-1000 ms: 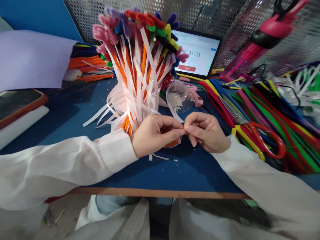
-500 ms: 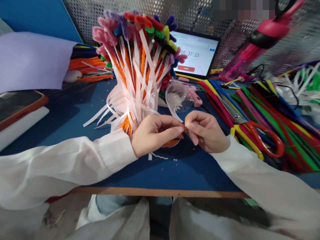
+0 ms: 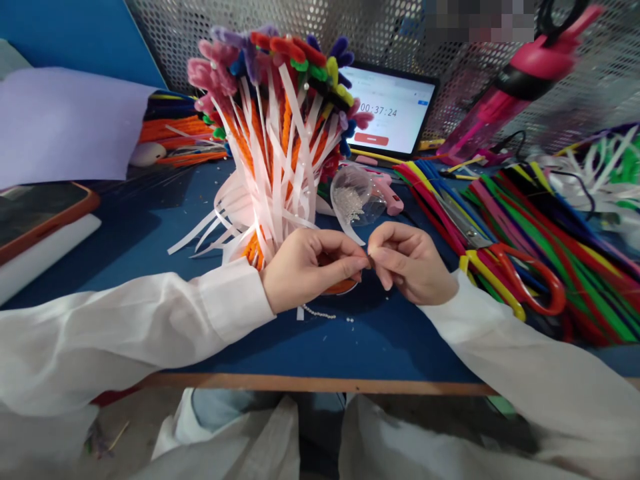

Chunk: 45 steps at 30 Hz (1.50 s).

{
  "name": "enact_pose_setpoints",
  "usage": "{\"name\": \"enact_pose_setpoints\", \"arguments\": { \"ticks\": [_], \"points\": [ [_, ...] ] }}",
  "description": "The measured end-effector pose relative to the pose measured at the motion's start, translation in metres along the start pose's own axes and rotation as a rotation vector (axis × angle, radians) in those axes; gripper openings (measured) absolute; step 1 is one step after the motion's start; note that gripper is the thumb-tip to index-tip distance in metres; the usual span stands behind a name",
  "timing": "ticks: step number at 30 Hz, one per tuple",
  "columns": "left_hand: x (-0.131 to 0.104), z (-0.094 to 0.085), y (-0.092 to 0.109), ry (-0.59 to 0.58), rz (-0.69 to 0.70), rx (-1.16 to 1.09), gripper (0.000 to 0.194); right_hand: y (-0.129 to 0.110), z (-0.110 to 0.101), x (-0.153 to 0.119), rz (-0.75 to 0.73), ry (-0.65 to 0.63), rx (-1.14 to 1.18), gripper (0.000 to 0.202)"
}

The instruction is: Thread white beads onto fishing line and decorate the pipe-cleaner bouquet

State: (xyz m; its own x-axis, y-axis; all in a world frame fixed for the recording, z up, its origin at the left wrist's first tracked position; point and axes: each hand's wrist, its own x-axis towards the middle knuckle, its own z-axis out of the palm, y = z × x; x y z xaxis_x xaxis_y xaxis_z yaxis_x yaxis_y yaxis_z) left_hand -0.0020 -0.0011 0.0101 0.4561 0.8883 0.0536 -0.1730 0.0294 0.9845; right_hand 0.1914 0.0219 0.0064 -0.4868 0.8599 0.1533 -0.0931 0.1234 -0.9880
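Note:
My left hand (image 3: pixel 315 267) and my right hand (image 3: pixel 415 263) meet fingertip to fingertip over the blue table. Each is closed in a pinch, and a tiny dark item between them is too small to name. Just behind my left hand stands a bouquet (image 3: pixel 280 147) of pipe-cleaner flowers with orange stems and pale ribbons. A clear heart-shaped dish (image 3: pixel 349 203) of small beads lies behind the fingertips. Below my left hand rests a short string of beads (image 3: pixel 320 313), with a few loose beads beside it.
Red-handled scissors (image 3: pixel 530 280) lie on bundled pipe cleaners (image 3: pixel 560 247) at the right. A pink glue gun (image 3: pixel 390 193), a tablet (image 3: pixel 395 107) and a pink bottle (image 3: pixel 520 87) stand or lie behind. A phone (image 3: pixel 45 213) and purple sheet (image 3: pixel 75 127) are at the left.
Both hands keep nearly the same pose; the fingertips have shifted very slightly. The timer on the tablet has gone from 00:37:23 to 00:37:24.

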Motion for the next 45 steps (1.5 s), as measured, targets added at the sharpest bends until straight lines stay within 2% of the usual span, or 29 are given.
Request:
{"name": "enact_pose_setpoints", "arguments": {
  "ticks": [3,6,10,12,14,18,24,38,45],
  "points": [
    [0.0,0.001,-0.001,0.02,0.017,0.023,0.022,-0.001,-0.011,0.008,-0.06,0.171,-0.233,0.019],
    [0.001,0.001,-0.001,0.032,0.036,0.041,0.02,0.003,-0.027,0.016,-0.14,0.312,-0.762,0.021],
    [0.0,0.0,0.0,0.039,0.038,0.067,0.021,0.013,-0.036,0.026,-0.196,0.324,-1.465,0.027],
    [0.0,0.0,0.0,0.039,0.041,0.081,0.022,0.016,-0.033,0.03,-0.142,0.316,-1.67,0.032],
    [0.0,-0.001,0.0,0.037,0.048,0.089,0.024,0.016,-0.029,0.033,-0.061,0.298,-1.779,0.036],
    [-0.001,-0.001,0.0,0.032,0.045,0.086,0.023,0.012,-0.022,0.036,0.042,0.256,-1.836,0.037],
    [0.0,0.0,-0.001,0.027,0.038,0.069,0.02,0.007,-0.018,0.038,0.096,0.227,-1.863,0.036],
    [0.0,0.0,0.0,0.023,0.024,0.085,0.024,0.005,-0.023,0.042,0.064,0.2,-1.825,0.031],
    [0.0,0.0,-0.001,0.015,0.03,0.091,0.027,0.006,-0.022,0.044,0.037,0.151,-1.884,0.037]
  ]
}}
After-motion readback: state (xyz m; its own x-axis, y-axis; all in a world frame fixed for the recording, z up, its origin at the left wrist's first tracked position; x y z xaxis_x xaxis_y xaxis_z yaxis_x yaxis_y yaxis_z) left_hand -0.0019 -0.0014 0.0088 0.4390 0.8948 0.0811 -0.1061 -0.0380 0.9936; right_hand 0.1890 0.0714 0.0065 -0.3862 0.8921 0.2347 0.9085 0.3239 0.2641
